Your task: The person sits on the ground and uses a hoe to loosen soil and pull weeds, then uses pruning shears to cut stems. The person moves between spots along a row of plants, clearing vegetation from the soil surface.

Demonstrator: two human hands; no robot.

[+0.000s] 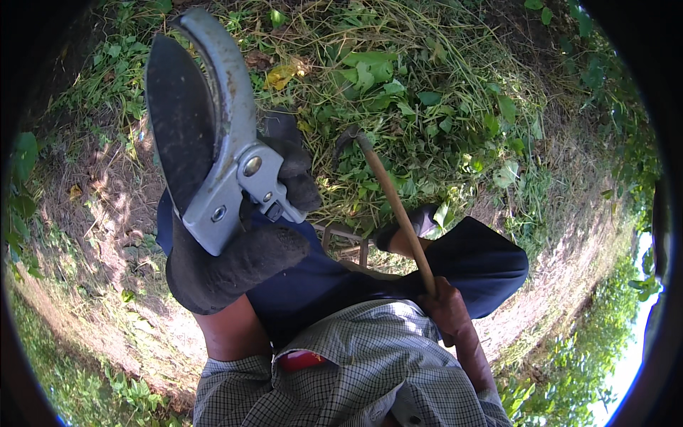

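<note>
Close before me, my left hand (229, 261) in a dark fabric glove grips a pair of pruning shears (235, 133). The shears have a broad dark blade and a grey curved counter-blade with rusty marks, both pointing up and away from me. A gap shows between the blade tips; the handles are mostly hidden in the glove. My bare right hand (448, 309) is closed round the lower end of a wooden-handled tool (397, 205). Its curved dark metal head (349, 140) rests at a heap of cut grass and leafy stems (395, 101).
My knees in dark trousers (475, 267) are spread, with a shoe (421, 219) near the heap. Between the legs shows part of a barred frame (344, 235). Something red (301, 360) sits in my checked shirt's pocket. Leafy plants (576, 331) border the sunlit ground.
</note>
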